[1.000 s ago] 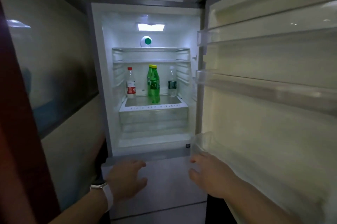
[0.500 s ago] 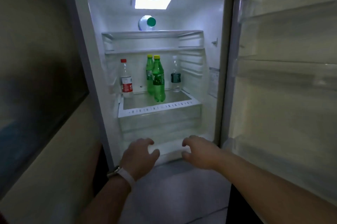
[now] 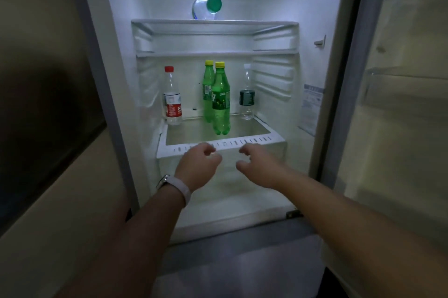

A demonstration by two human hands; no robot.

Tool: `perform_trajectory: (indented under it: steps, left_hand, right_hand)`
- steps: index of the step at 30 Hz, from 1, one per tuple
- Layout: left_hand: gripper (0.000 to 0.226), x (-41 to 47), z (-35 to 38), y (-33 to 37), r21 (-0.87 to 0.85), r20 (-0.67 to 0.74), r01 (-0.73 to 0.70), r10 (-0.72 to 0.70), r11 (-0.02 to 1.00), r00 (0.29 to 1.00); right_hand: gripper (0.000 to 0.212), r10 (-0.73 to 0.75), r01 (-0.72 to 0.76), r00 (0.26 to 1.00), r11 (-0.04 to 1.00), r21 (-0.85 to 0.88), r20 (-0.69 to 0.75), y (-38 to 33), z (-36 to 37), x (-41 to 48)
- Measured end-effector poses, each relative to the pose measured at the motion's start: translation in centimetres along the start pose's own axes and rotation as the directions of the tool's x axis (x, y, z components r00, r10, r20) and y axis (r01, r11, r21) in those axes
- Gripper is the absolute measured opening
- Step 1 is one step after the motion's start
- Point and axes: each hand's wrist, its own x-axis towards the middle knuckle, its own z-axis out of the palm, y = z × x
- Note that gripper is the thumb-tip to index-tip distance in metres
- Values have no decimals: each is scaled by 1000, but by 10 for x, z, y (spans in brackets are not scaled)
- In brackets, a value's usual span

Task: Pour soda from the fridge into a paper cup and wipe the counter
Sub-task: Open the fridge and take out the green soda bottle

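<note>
- The green soda bottle [image 3: 221, 103], yellow cap on, stands upright near the front of the glass shelf [image 3: 257, 140] inside the lit fridge [image 3: 315, 6]; nothing touches it.
- A second green bottle [image 3: 208, 89] stands just behind the soda bottle, slightly to its left.
- My left hand [image 3: 197, 166] hovers below the soda bottle and a little left of it, fingers loosely curled, holding nothing.
- My right hand [image 3: 260, 164] hovers below and to the right of the soda bottle, fingers also loosely curled and empty.
- A pale-strapped watch [image 3: 178, 187] sits on my left wrist, lower still.
- A red-capped bottle [image 3: 172, 99] stands well left of the soda bottle, and a dark-labelled clear bottle [image 3: 246, 96] behind it to the right.
- High above the soda bottle, a green-capped bottle [image 3: 208, 6] lies on its side.
- The open fridge door [image 3: 400, 103] stands far to its right.
</note>
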Motion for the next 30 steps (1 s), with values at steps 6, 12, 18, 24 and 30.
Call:
perform_trajectory:
  steps: [6,12,18,24,30]
  left_hand:
    - [44,70,-8,22,-177,-55,45,-55,983,997]
    - [57,145,12,44,-342,-144,76,-132,936,981]
    - [69,198,28,48,-324,-223,60,-138,944,965]
    - [91,228,34,39,-364,-158,80,-146,928,976]
    - [49,235,39,38,-369,-200,57,-139,928,970]
  right_hand:
    - [51,78,-68,997,930,361,-11,-7,-4,63]
    - [58,177,-184,982,778,600,72,1,1,135]
    - [68,208,-240,970,727,644,127,15,11,184]
    - [66,195,-239,971,709,664,141,20,22,214]
    - [40,168,-236,972,727,645,166,16,25,220]
